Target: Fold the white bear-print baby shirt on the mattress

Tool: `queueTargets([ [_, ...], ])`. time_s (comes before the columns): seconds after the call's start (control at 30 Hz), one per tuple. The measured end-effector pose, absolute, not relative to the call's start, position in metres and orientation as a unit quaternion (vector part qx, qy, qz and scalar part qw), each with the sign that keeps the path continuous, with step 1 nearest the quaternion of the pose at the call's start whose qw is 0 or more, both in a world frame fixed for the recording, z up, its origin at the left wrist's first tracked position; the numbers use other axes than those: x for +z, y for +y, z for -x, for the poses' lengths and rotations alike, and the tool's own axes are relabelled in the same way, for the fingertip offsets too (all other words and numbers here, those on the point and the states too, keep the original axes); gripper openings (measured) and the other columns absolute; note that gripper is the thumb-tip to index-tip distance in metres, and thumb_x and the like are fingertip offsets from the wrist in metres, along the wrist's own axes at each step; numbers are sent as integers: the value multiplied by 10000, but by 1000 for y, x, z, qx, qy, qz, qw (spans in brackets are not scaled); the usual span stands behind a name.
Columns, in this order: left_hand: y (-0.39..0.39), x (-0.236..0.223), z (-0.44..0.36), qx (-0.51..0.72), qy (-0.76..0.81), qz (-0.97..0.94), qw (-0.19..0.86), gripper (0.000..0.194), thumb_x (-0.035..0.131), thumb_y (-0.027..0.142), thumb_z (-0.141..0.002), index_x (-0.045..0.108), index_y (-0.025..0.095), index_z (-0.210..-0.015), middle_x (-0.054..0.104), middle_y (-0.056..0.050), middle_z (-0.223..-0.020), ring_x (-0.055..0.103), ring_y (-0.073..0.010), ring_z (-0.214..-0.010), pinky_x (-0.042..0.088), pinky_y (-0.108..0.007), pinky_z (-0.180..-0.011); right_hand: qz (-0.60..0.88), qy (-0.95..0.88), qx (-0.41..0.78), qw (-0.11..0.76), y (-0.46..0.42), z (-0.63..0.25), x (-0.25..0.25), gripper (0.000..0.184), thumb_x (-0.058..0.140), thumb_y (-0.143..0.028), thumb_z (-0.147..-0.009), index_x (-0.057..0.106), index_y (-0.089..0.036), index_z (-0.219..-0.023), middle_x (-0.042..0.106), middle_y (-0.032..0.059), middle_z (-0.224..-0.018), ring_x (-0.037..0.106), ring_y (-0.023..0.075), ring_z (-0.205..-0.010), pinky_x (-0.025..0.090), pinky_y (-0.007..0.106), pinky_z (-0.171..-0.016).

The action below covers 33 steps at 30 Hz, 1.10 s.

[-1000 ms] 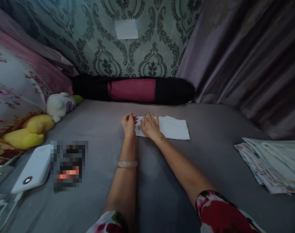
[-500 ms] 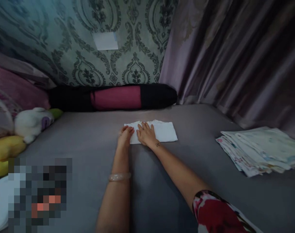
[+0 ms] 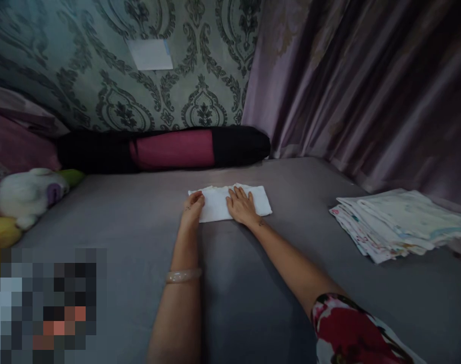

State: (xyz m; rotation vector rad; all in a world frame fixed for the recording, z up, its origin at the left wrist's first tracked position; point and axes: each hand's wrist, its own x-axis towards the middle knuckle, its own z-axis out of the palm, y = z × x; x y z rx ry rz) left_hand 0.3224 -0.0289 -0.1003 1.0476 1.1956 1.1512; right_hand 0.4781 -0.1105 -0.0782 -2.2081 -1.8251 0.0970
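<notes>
A white cloth, folded into a long flat rectangle, lies on the grey bed sheet in front of me. At its left end, my left hand is closed on the edge, fingers curled together over it; the thumb's grip is partly hidden. My right hand lies flat on the right half of the cloth with its fingers spread. Along the far side of the cloth the edge looks slightly uneven.
To the right sits a stack of patterned cloths. A black and pink bolster runs along the wall. Soft toys, among them a white plush, lie at the left. Purple curtains hang at the right.
My right hand has slid rightward over the cloth, from near the middle to its right half. The left hand stays at the left end. The whole view has shifted slightly.
</notes>
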Motion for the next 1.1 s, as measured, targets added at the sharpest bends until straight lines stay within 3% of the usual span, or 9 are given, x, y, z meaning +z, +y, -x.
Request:
queueTargets([
  [0.2,-27,-101,-322,488,508,-430,565,164,624,163,-768,649,188,-928,663,-47,-917,648,-159,-921,518,-311,-900,761,-632,43,138,-108,-478,-79,527,251,-392,-1015,386,-167,-1472,323,104,-1558,231,262,-1446,134,533,-1163],
  [0.43,-30,-95,-323,503,493,-387,595,136,634,132,-743,658,186,-865,662,-45,-932,639,-169,-952,500,-325,-930,758,-637,61,126,-117,-497,-70,604,208,-443,-1016,257,-119,-1524,247,127,-1584,181,257,-1468,129,510,-1181],
  [0.57,-31,-95,-324,499,501,-392,589,115,606,114,-758,649,182,-841,649,-27,-868,630,-144,-889,500,-292,-896,775,-624,28,95,-125,-514,-66,599,197,-461,-1015,297,-147,-1515,256,137,-1580,177,282,-1468,88,532,-1181],
  [0.73,-30,-98,-323,499,493,-414,581,117,605,135,-759,645,182,-859,611,-1,-767,619,-130,-805,496,-278,-857,776,-626,41,60,-126,-522,-72,593,176,-487,-1012,318,-201,-1512,243,107,-1590,156,312,-1469,129,560,-1166],
  [1.1,-25,-105,-321,484,512,-444,554,92,591,167,-764,636,177,-843,612,-4,-751,622,-137,-778,505,-300,-843,770,-632,52,71,-126,-526,-74,617,167,-499,-1005,313,-177,-1511,258,124,-1582,180,320,-1462,154,553,-1165],
])
